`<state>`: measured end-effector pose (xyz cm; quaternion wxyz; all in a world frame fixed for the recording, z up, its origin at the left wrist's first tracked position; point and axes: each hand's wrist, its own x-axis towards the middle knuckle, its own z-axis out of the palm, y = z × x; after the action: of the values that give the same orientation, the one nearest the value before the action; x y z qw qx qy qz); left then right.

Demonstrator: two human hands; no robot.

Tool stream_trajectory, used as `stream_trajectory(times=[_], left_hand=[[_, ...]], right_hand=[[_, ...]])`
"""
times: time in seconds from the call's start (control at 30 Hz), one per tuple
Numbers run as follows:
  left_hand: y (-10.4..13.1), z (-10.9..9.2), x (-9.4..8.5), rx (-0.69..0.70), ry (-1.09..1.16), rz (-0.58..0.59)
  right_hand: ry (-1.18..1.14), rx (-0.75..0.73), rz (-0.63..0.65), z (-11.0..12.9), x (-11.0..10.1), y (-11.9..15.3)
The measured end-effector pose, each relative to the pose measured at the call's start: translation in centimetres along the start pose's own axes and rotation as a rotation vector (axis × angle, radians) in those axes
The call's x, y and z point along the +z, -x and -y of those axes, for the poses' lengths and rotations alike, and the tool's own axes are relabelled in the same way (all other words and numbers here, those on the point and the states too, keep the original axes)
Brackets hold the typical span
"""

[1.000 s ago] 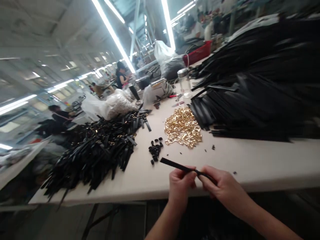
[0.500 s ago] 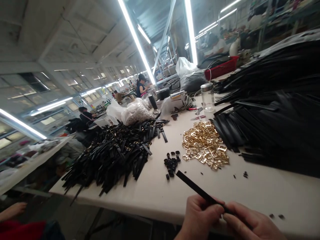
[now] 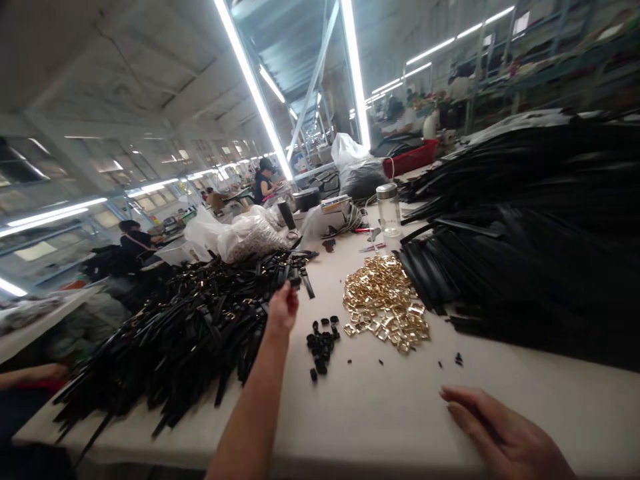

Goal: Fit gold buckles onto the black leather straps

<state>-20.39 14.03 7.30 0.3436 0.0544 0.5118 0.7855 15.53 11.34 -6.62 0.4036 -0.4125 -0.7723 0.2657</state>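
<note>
My left hand (image 3: 283, 308) is stretched forward over the right side of a heap of black straps (image 3: 200, 320), many with small gold buckles. Its fingers are pinched together, with a short dark strap end (image 3: 295, 283) showing at the fingertips; the rest of that strap blends into the heap. At the lower right, my right hand (image 3: 500, 427) hovers by the table, fingers extended and nothing in them. Between the hands lie a small cluster of black strap loops (image 3: 323, 343) and a pile of gold buckles (image 3: 383, 300).
Long black strips (image 3: 520, 267) are stacked at the right. A glass jar (image 3: 389, 212) stands behind the buckles, near a red-handled tool (image 3: 373, 247). Clear plastic bags (image 3: 250, 233) sit at the back. Another person's arm (image 3: 33, 375) shows at the left edge.
My hands have parted. The left went forward and left to the strap heap with the black strap; the right let go of it and opened. The view has turned slightly right.
</note>
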Motion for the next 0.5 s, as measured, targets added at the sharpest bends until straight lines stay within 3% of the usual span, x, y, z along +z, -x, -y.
stream_trajectory(times=[0.1,0.2,0.27,0.4,0.5], left_hand=[[-2.5,-2.6,2.6,0.013,0.011,-0.039],[-2.0,-1.9,2.7,-0.012,0.007,-0.001],[-0.4,-0.3,1.2,-0.046,-0.021,0.067],[4.6,3.7,-4.1,-0.007,-0.264,0.297],[8.6,6.2,-8.0,0.005,-0.393,0.25]], right_hand=[[-0.018,-0.009,0.024,2.2,-0.6,0.0],[-0.079,0.014,0.066,3.5,-0.9,-0.1],[-0.127,0.028,0.109,3.5,-1.2,-0.2],[-0.103,-0.018,0.088,2.7,-2.7,-0.6],[0.044,-0.086,-0.011,1.2,-4.5,-1.8]])
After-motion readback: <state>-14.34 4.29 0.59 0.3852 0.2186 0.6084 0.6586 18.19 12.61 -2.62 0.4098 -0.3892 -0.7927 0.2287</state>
